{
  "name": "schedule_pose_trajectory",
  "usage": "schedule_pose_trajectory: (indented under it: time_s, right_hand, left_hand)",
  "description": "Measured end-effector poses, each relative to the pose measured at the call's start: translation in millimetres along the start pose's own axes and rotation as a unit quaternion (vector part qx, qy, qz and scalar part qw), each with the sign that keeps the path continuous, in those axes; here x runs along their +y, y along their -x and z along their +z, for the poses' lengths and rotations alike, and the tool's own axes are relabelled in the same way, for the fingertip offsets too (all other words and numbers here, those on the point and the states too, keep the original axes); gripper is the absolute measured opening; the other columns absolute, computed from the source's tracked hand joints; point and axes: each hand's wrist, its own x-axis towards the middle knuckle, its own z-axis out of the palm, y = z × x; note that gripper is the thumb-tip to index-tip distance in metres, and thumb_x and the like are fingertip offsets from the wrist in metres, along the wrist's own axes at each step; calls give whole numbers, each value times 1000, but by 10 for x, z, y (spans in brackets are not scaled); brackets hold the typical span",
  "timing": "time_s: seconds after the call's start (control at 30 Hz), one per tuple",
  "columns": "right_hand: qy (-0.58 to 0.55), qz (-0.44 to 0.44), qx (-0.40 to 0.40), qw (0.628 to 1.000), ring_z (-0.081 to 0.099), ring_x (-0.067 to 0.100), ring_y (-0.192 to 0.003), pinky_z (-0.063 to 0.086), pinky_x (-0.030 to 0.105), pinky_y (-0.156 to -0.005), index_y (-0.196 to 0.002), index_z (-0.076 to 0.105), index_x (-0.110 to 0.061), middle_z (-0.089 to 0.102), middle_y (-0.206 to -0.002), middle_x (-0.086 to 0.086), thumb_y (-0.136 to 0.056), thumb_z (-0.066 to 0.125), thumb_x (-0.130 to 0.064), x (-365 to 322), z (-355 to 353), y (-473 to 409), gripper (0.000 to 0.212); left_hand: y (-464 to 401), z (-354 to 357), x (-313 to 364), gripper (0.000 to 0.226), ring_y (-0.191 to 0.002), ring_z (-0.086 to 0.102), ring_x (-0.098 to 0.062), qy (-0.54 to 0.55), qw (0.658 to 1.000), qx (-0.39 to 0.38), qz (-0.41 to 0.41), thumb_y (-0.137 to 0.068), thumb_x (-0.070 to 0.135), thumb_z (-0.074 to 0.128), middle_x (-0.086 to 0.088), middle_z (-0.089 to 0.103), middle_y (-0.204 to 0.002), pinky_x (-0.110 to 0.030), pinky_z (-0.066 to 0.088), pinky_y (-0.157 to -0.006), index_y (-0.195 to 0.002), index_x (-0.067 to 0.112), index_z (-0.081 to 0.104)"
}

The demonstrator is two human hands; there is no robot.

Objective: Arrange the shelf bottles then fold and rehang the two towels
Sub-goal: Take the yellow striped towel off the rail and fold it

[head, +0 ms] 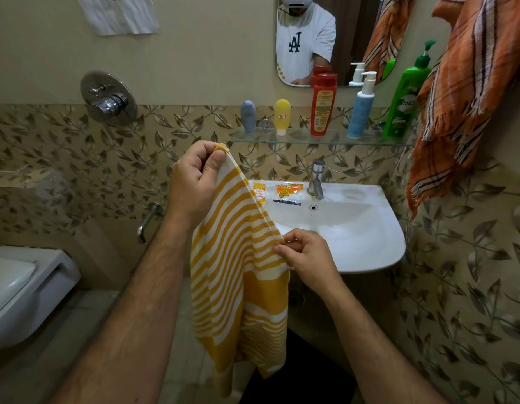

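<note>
A yellow-and-white striped towel (232, 275) hangs folded lengthwise in front of me. My left hand (193, 179) pinches its top corner, raised near the shelf's left end. My right hand (307, 258) pinches the folded edge lower down, over the sink's front rim. An orange plaid towel (460, 91) hangs on the right wall. On the glass shelf (296, 139) several bottles stand in a row: a grey-blue tube (248, 115), a yellow tube (282, 115), a red bottle (323, 104), a blue pump bottle (361, 107) and a green pump bottle (406, 96).
A white sink (366, 228) with a tap (317, 179) and sachets (288, 191) on its rim sits below the shelf. A mirror (334, 39) hangs above. A toilet (22, 287) stands at left, under a wall valve (108, 99). A white cloth (119, 14) hangs top left.
</note>
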Motion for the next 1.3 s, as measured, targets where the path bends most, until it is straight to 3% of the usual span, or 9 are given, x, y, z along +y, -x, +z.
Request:
schedule_pose_trajectory:
  time_s: [0.23,0.5,0.67,0.8,0.9,1.0,1.13,1.3]
  right_hand:
    - [44,-22,1,999,73,7,-86,61,38,-82,-97,73,-20,77,-91,-5,-83,77,-28,-2,17,16,16]
    - [73,-46,27,996,73,7,-82,62,37,-78,-98,76,-17,77,-88,-5,-90,70,-23,35,42,28,12]
    - [121,-80,44,988,70,9,-73,61,37,-68,-92,74,-18,73,-78,-7,-91,64,-25,57,51,54,12]
    - [190,-112,45,974,55,11,-63,47,31,-57,-84,61,-15,59,-68,-5,-95,51,-27,96,88,90,19]
    - [236,-142,46,960,44,8,-68,36,25,-61,-76,48,-14,43,-72,-9,-93,36,-39,161,130,111,32]
    - [187,-104,-2,977,41,8,-67,35,25,-63,-75,47,-12,43,-72,-5,-98,38,-40,220,140,142,37]
    - [56,-10,-79,995,52,15,-71,45,34,-66,-81,59,-10,54,-74,1,-101,49,-40,258,59,188,37]
    - [37,-18,41,998,58,16,-70,50,37,-68,-80,68,-13,63,-74,7,-98,59,-23,215,-81,108,23]
  left_hand:
    - [-1,-29,13,12,-75,54,6,13,1000,4,-5,-102,22,50,13,57,-85,-11,48,-68,-95,23,59]
    - [22,-24,-15,12,-73,55,7,0,1000,4,-14,-102,24,50,12,58,-84,-11,49,-66,-98,19,60]
    - [31,-7,-64,13,-72,55,6,-9,1000,6,-21,-102,26,50,13,58,-83,-12,49,-64,-98,20,61]
    - [29,20,-69,13,-70,54,7,-16,1000,17,-20,-102,28,50,14,58,-81,-14,49,-62,-97,22,60]
    - [12,36,-77,15,-68,54,7,-23,999,33,-23,-103,30,48,15,57,-80,-15,50,-61,-98,22,60]
    - [-16,22,-111,15,-68,54,8,-24,997,63,-39,-103,29,48,15,56,-80,-13,49,-61,-97,21,59]
    - [-65,-48,-219,15,-70,52,5,-36,991,109,-72,-103,27,47,14,54,-81,-7,45,-62,-97,19,58]
    - [9,-76,-439,16,-73,51,-4,-104,982,104,-120,-103,27,47,10,53,-80,-11,41,-59,-95,17,57]
